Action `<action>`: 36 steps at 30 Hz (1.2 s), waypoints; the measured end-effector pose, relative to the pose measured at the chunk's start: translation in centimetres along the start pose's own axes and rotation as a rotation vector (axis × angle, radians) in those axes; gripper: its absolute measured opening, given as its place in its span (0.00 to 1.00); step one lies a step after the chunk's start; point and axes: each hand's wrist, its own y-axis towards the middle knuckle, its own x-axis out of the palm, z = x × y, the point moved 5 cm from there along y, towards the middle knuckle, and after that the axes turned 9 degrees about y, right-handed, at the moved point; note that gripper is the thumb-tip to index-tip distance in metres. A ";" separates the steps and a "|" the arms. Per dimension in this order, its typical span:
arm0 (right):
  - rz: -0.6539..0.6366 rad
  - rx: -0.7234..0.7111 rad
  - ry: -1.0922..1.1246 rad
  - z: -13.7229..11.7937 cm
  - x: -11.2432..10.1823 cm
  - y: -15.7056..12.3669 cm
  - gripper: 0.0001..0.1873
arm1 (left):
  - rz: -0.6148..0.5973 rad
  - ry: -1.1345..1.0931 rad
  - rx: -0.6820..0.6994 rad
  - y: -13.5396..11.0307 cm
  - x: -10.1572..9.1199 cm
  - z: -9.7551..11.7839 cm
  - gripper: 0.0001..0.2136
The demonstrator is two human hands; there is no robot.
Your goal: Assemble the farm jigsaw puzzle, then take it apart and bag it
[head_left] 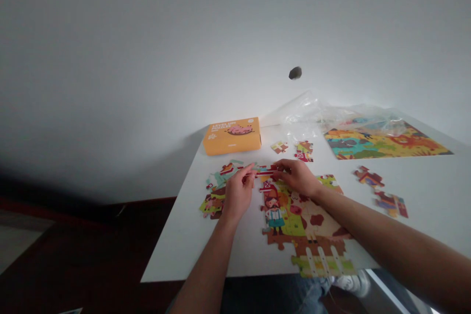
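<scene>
Both of my hands are at the top edge of a partly joined jigsaw puzzle (294, 218) showing a cow and a figure in a teal apron. My left hand (238, 187) is closed, thumb and fingers pinching the left end of a red-and-teal puzzle piece (265, 171). On the piece's other end, my right hand (297, 176) is closed too, its fingertips pinching it. Whether this is one piece or several joined ones, I cannot tell. A heap of loose pieces (214, 203) lies left of my left hand, partly hidden by it. My right forearm covers part of the cow.
An orange puzzle box (232, 137) stands at the back left of the white table (172, 255). Behind lies a clear plastic bag (301, 115), partly over a colourful animal picture (386, 142). Small piece groups lie at the back (303, 151) and right (391, 203).
</scene>
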 end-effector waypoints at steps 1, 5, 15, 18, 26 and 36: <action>0.003 0.008 -0.017 0.1 -0.1 0.0 0.14 | 0.021 0.041 -0.002 -0.1 -0.1 -0.1 0.17; 0.000 0.038 -0.059 0.3 -0.5 0.1 0.14 | 0.091 0.255 0.088 -0.2 -1.1 -0.1 0.13; 0.260 0.188 -0.302 1.8 -3.6 0.7 0.15 | 0.068 0.719 0.013 0.4 -4.4 -2.3 0.22; 0.352 0.242 -0.343 2.5 -5.1 0.9 0.16 | -0.018 0.722 0.088 1.3 -3.2 -1.9 0.24; 0.414 0.283 -0.292 3.4 -6.3 0.9 0.16 | -0.061 0.649 0.200 3.3 -1.6 -1.2 0.18; 0.346 0.262 -0.351 2.7 -5.0 1.0 0.14 | -0.182 0.403 0.459 2.3 0.7 0.9 0.12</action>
